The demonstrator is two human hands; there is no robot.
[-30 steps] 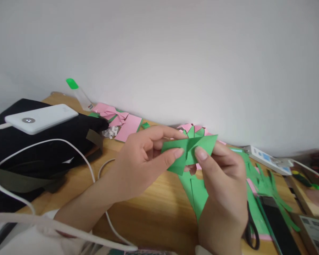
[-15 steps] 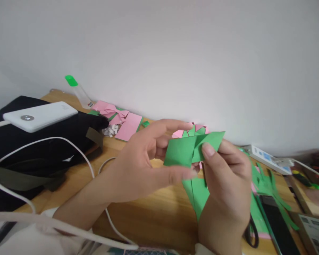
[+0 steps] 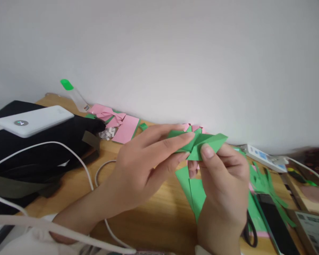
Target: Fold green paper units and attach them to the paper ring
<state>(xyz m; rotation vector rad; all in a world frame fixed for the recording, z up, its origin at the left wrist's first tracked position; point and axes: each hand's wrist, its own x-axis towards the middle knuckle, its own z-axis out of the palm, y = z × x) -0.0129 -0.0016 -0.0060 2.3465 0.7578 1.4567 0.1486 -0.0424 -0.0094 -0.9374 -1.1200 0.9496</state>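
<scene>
A folded green paper piece (image 3: 214, 143) is held up above the wooden table, between both hands. My right hand (image 3: 224, 180) pinches its right part, thumb on the near face and fingers behind. Around the left part, my left hand (image 3: 146, 163) has closed, with fingers over the front and top and the thumb beneath. A crease or slit runs across the paper's middle. Below the hands lie green paper sheets (image 3: 198, 194). Behind the held piece, folded pink and green paper (image 3: 200, 130) shows partly against the wall.
At left, a white power bank (image 3: 34, 120) rests on a black bag (image 3: 77, 127), its cable crossing the table. A glue bottle (image 3: 78, 101) leans near pink paper (image 3: 126, 129). At right are a phone (image 3: 276, 223), green paper strips (image 3: 271, 187) and a power strip (image 3: 264, 157).
My left hand has gone from spread fingers to closed on the paper's left part, which now tilts and folds in. My right hand keeps its pinch. The view has shifted slightly.
</scene>
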